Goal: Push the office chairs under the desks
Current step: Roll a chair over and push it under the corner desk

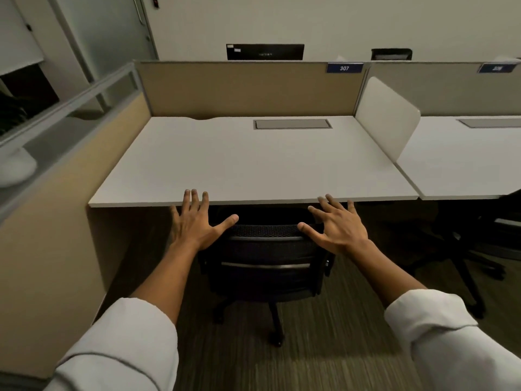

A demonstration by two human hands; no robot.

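A black mesh-backed office chair [266,266] stands with its seat under the front edge of the white desk [253,162]; only its backrest and wheeled base show. My left hand [194,221] hovers open with fingers spread at the backrest's top left corner. My right hand [337,225] is spread open at the top right corner. Neither hand grips the chair; whether the palms touch it I cannot tell. A second black chair [465,249] sits partly under the neighbouring desk [465,162] on the right.
Tan partition panels [239,88] wall the desk at the back and left; a white divider [389,114] separates the two desks. A grey cable hatch [291,124] is set in the desktop. Striped carpet [324,348] runs behind the chair. A number plate reads 307.
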